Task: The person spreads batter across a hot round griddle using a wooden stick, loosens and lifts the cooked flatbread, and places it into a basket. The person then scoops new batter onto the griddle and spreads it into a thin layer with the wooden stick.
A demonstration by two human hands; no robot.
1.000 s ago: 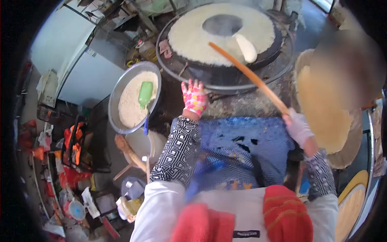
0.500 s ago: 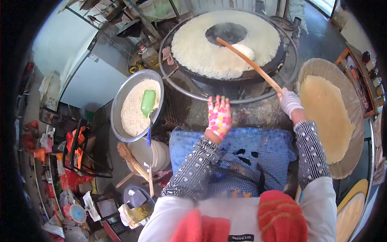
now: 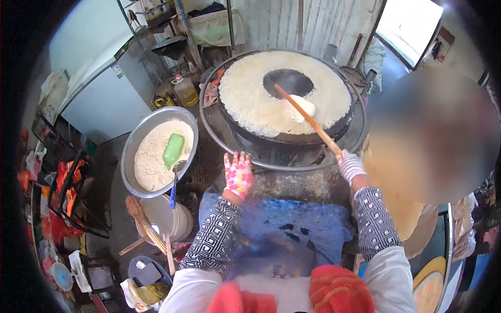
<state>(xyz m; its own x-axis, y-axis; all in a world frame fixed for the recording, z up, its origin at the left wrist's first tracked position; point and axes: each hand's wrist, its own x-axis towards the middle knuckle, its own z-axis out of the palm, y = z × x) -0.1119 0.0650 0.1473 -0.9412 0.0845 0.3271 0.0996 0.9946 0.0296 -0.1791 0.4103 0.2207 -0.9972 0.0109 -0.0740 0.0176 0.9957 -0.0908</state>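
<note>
While right hand [image 3: 350, 166] grips wooden stick [image 3: 308, 118], over griddle [image 3: 284, 83] — left hand [image 3: 238, 177] spread, at metal ring [image 3: 287, 168].

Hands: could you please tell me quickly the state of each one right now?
Left hand: open, at the ring; no held thing is visible.
Right hand: closed, holding the stick.

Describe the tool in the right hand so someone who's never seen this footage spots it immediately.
Find the large round griddle near the top centre, spread with a pale layer. A wooden stick slants over its near right part, down to the gloved right hand. It's long, slender and orange-brown, unlike the rounded white lump beside it.
</note>
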